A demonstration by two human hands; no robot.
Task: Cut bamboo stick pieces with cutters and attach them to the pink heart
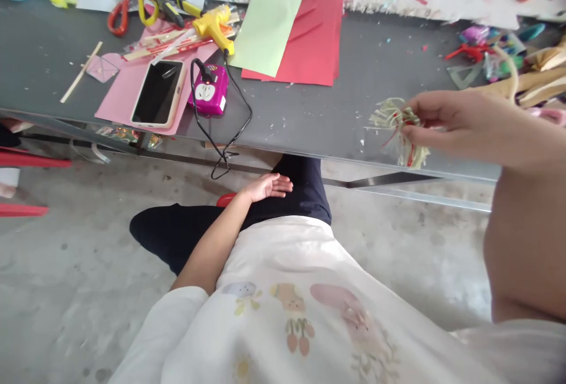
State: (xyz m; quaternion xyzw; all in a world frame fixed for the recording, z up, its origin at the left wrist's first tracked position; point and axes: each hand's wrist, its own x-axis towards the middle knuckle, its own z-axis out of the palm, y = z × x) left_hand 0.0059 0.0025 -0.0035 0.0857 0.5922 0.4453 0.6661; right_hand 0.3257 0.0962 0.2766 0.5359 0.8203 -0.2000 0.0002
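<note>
Tabletop (371, 65), dark grey and flecked with white crumbs, runs across the upper part of the view. Dark trousers (305, 186) show below its near edge. Red sheets (316, 36) lie stacked on it, partly covered by a pale green sheet (265, 24); farther left lies a pink sheet (117, 98). The right hand (464, 127) reaches over the near edge, thumb and fingers closed in a pinch on a strand bundle. The left hand (267, 188) rests over the trousers, palm upward and bare, fingers loosely extended. A phone (159, 94), its screen dark, lies on the pink sheet. The strand bundle (389, 114), pale green with red strands, is right of the red sheets; whether it touches the surface I cannot tell. A yellow glue gun (212, 24) lies beyond a purple box (211, 89) with a black plug (206, 71) in it.
</note>
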